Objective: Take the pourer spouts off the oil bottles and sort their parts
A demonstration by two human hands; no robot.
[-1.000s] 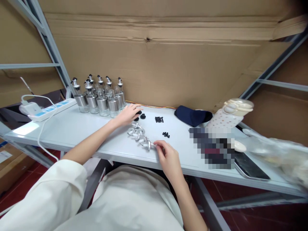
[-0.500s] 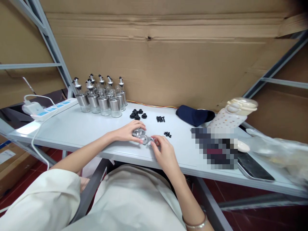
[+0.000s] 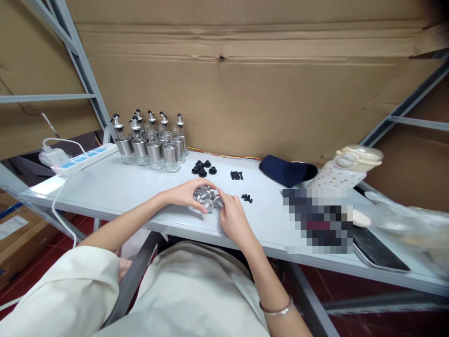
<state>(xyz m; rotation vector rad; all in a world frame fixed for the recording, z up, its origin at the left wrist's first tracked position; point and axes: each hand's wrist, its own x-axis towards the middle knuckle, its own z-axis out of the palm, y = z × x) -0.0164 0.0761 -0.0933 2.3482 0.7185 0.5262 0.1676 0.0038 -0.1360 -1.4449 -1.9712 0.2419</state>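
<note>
Several small silver metal pieces with round discs [image 3: 208,205], apparently pourer caps, lie bunched together near the table's front edge. Curved round the left side of the bunch is my left hand [image 3: 184,193], thumb in front and fingers behind, touching the pieces. My right hand [image 3: 234,219] presses in from the right, its index finger extended against the pieces and its other fingers curled. Its thumb is mostly hidden. Beyond the hands sit black ringed stoppers [image 3: 202,169]. Small black flip levers [image 3: 236,176] and tiny black plugs [image 3: 247,198] lie to the right.
Glass-and-steel oil bottles [image 3: 154,152], some with pourers, stand at the back left beside a power strip [image 3: 87,159]. On the right are a dark blue cap [image 3: 286,171], a dotted bottle [image 3: 342,175], a phone [image 3: 380,250] and a plastic bag [image 3: 414,229]. Cardboard [image 3: 224,103] walls the back.
My right hand has shifted in towards the left hand, and the metal pieces on the right have closed up into a tighter bunch. The whole view has shifted slightly.
</note>
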